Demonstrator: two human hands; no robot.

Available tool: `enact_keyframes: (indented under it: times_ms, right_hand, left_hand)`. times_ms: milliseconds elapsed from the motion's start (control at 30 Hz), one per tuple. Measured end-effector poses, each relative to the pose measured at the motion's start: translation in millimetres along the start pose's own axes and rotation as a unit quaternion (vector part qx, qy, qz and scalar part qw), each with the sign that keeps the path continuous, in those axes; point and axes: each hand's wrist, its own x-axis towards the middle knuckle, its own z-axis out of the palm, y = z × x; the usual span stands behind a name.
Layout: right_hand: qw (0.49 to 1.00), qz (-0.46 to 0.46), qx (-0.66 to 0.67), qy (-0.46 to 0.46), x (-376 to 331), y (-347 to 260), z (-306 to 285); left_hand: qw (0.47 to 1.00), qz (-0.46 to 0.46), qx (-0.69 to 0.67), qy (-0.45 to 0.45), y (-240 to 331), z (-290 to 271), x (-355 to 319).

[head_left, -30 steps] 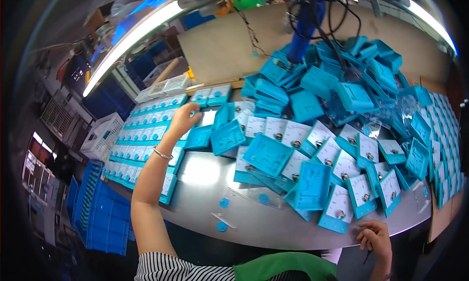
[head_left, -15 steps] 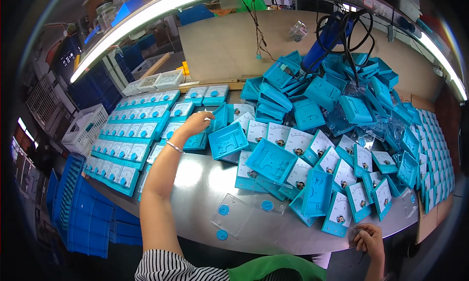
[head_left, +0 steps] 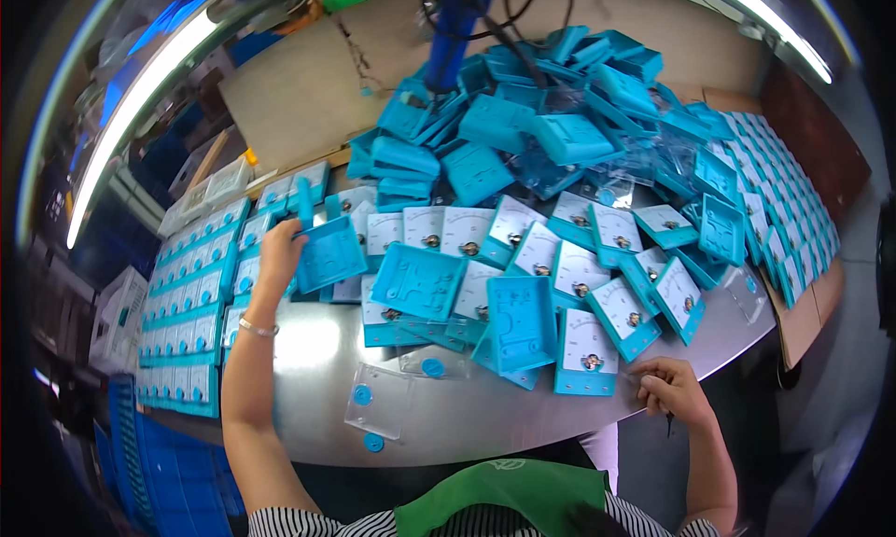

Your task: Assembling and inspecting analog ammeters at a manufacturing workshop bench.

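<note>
At bench edge (head_left: 509, 430), right grip (head_left: 674, 390) curled round dark tool (head_left: 669, 426); left grip (head_left: 279, 255) beside teal case (head_left: 333, 255), hold unclear.

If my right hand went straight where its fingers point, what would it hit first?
Probably the white-faced turquoise meter just left of your right hand, though depth is unclear.

Tabletop (head_left: 485, 416) passable in front; heaped trays (head_left: 477, 173) seemingly block behind.
</note>
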Motion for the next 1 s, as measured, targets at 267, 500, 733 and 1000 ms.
enact_keyframes:
  times_ms: [267,500,733,1000]
  right_hand:
    - [1.0,-0.008,0.009,0.01,-8,7,-2]
    - [0.998,-0.061,0.012,0.009,-9,19,-1]
    - [0.997,-0.073,0.006,0.017,-6,22,-4]
    - [0.994,-0.101,0.011,-0.043,-24,11,37]
  left_hand:
    - [0.924,0.368,0.022,0.104,215,-26,54]
    - [0.94,0.331,0.002,0.082,295,50,119]
    - [0.952,0.243,-0.187,-0.017,243,-19,43]
    - [0.967,-0.139,-0.192,-0.093,128,-64,-182]
